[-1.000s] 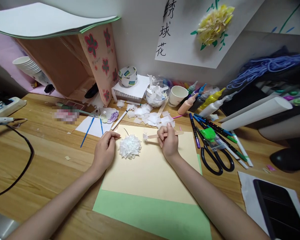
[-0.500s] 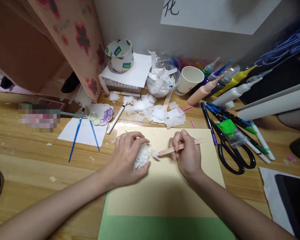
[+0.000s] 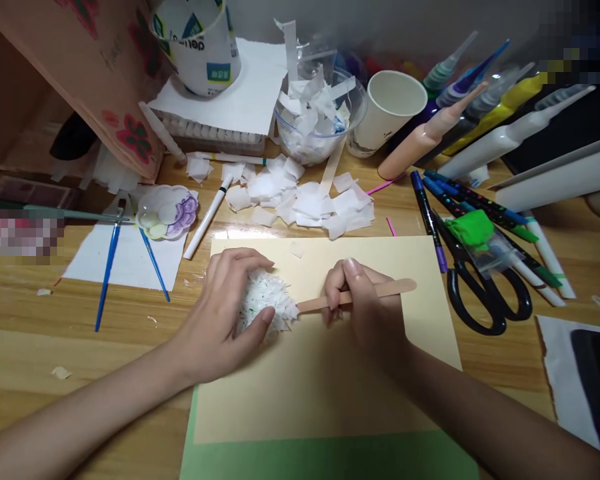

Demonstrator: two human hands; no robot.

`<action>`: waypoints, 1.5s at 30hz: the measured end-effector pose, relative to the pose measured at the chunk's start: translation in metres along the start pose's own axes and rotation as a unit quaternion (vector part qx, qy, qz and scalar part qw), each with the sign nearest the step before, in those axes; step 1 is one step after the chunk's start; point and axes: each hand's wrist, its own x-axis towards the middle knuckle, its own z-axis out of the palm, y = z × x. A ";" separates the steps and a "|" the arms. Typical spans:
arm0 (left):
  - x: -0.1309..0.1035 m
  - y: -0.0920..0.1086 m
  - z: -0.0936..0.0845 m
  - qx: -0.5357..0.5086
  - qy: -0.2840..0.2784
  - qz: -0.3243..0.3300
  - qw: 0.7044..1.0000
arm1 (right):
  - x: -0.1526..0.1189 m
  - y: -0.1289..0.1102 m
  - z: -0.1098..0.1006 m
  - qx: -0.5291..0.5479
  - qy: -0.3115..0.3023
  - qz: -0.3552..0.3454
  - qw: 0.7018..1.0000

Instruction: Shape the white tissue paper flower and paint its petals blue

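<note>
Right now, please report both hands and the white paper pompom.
Left hand cupping white paper pompom. Right hand holding wooden stick, tip at pompom's edge. Scissors apart, to the right.

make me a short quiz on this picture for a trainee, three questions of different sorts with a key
1. Multiple choice: Which hand holds the flat wooden stick?
a) left
b) right
c) neither

2. True or false: The left hand is curved around the white ruffled ball.

3. Short answer: What colour is the lower sheet, which shows beyond the near edge of the tan sheet?

Key:
1. b, the right hand
2. True
3. Green
</note>
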 end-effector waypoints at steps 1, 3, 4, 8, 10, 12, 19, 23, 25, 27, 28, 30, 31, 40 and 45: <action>0.000 0.000 0.000 -0.002 0.000 -0.002 1.000 | 0.000 0.000 0.000 -0.004 -0.002 -0.003 1.000; 0.001 0.000 0.000 -0.004 0.000 -0.004 1.000 | 0.000 0.000 0.000 -0.012 -0.005 -0.009 1.000; 0.001 0.000 0.000 -0.005 0.000 -0.004 1.000 | 0.000 0.001 0.000 -0.016 -0.006 -0.010 1.000; 0.002 0.001 0.001 0.001 -0.002 -0.006 1.000 | -0.001 0.002 -0.001 -0.049 -0.019 -0.023 0.998; 0.003 0.001 0.001 0.003 -0.003 -0.007 1.000 | -0.003 0.003 -0.001 -0.075 -0.034 -0.052 0.995; 0.002 0.001 0.002 0.003 -0.003 -0.006 1.000 | -0.004 0.004 -0.002 -0.097 -0.051 -0.090 0.990; 0.001 0.000 0.004 0.013 -0.005 -0.003 1.000 | -0.006 0.005 -0.002 -0.019 0.000 -0.080 0.997; 0.001 0.000 0.004 0.020 -0.004 -0.007 1.000 | -0.006 0.004 -0.001 0.053 0.063 -0.078 0.994; 0.001 0.000 0.004 0.013 -0.001 -0.011 1.000 | -0.005 0.003 -0.001 0.071 0.075 -0.096 0.990; 0.001 0.000 0.002 -0.001 0.014 -0.007 1.000 | -0.002 0.001 -0.002 0.087 0.089 -0.106 0.986; 0.000 0.001 0.002 -0.005 0.027 0.002 1.000 | 0.000 0.000 -0.002 0.095 0.090 -0.106 0.986; -0.002 0.002 0.001 0.002 0.056 0.035 0.998 | 0.003 -0.002 -0.003 0.107 0.065 -0.091 0.988; -0.003 0.004 0.001 0.011 0.065 0.056 0.996 | 0.005 -0.003 -0.003 0.111 0.041 -0.080 0.990; -0.006 0.005 0.001 -0.013 0.058 0.146 0.987 | 0.008 -0.002 0.000 0.143 -0.092 -0.061 0.984; -0.005 0.003 0.001 -0.055 0.083 0.135 0.986 | 0.011 -0.004 0.000 0.170 -0.058 -0.070 0.981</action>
